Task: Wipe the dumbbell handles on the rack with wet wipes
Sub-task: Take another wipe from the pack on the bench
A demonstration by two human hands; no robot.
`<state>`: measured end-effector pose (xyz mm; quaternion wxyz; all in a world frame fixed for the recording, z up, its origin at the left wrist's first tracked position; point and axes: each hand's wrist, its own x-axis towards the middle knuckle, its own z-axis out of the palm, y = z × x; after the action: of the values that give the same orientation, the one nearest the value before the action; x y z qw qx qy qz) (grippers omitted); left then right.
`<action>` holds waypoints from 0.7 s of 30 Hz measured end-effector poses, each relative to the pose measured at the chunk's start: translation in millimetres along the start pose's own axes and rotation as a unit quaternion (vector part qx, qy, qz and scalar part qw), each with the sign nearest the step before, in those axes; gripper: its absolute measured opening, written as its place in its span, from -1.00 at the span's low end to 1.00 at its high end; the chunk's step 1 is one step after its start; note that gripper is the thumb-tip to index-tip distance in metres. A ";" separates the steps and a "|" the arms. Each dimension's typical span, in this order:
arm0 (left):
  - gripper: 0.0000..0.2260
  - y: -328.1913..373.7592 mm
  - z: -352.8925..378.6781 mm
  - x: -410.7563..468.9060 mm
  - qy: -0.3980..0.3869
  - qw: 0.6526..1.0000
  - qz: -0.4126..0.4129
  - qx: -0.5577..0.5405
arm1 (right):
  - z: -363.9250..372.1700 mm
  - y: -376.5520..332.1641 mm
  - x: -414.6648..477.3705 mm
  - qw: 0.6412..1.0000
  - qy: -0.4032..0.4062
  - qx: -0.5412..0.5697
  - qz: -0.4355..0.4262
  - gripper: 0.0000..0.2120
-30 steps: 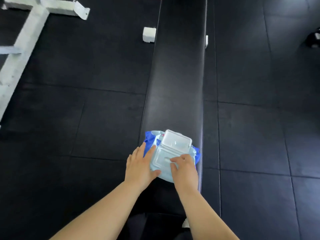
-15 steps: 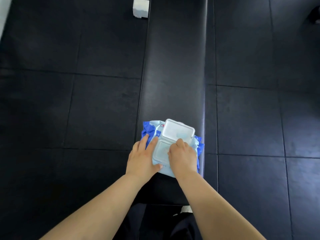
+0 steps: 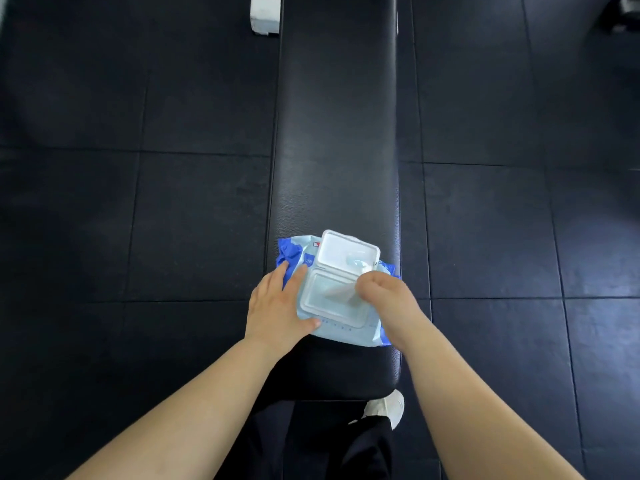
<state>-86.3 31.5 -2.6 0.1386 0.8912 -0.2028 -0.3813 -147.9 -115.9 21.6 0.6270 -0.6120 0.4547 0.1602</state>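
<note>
A blue and white pack of wet wipes (image 3: 341, 332) lies near the front end of a black padded bench (image 3: 337, 133). Its white flip lid (image 3: 348, 252) stands open. My left hand (image 3: 277, 306) lies flat on the pack's left side and presses it down. My right hand (image 3: 384, 296) pinches a wet wipe (image 3: 341, 291) that is partly drawn out of the opening. No dumbbells or rack appear in this view.
Black rubber floor tiles (image 3: 138, 220) surround the bench. A white bench foot (image 3: 265, 13) shows at the top. My dark trousers and a white shoe (image 3: 386, 408) are below the bench's near end.
My right hand has closed on a wipe and drawn it partly out of the opening, toward the right. The left hand stays on the pack. The view has shifted slightly.
</note>
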 end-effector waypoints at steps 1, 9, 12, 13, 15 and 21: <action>-0.21 0.1 -0.9 1.0 0.000 1.000 0.001 0.007 | -5.4 0.9 -1.0 0.998 -0.006 0.066 0.008 -0.86; -0.22 4.5 -1.0 8.3 -0.008 0.997 -0.003 0.078 | -39.2 -14.1 -30.9 0.920 0.015 0.391 -0.034 -0.46; -0.25 7.4 -3.5 6.8 -0.014 0.996 -0.013 0.092 | -63.8 -26.7 -45.5 0.899 0.080 0.427 -0.062 -0.48; -0.26 9.3 -6.0 4.9 -0.013 0.996 -0.014 0.091 | -72.1 -30.5 -50.9 0.899 0.099 0.419 -0.074 -0.50; -0.24 16.2 -13.5 -3.2 -0.009 0.997 -0.007 0.080 | -82.4 -37.8 -64.9 0.912 0.121 0.380 -0.095 -0.53; -0.57 73.4 -45.8 -50.1 0.037 0.964 0.158 -0.208 | -96.7 -33.3 -125.7 0.932 0.154 0.314 -0.099 -0.69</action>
<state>-102.7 -5.4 88.9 0.3872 0.8127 -0.2521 -0.3549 -226.2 -166.1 154.3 0.7220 -0.4431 0.5098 -0.1501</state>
